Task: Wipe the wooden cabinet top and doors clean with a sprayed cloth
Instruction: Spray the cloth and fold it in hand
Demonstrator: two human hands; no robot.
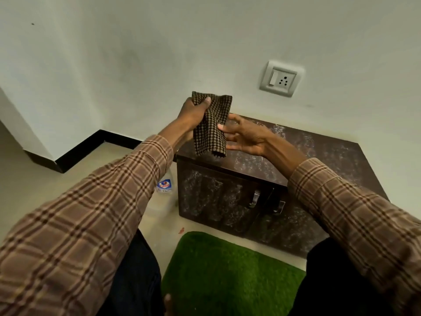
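Fingers [205,103] of left hand [193,112] grip cloth [210,126]; right hand [245,135] touches it.

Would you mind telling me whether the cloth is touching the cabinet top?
Cannot tell: in the head view the cloth hangs over the cabinet top, its hem overlapping the front edge.

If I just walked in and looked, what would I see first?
Probably the checked cloth held up in the middle, gripped at its top by the left hand while the right hand touches its edge with open fingers. Right under it sits the dark wooden cabinet, covered in whitish smudges. Closer to you, a bright green mat lies on the floor.
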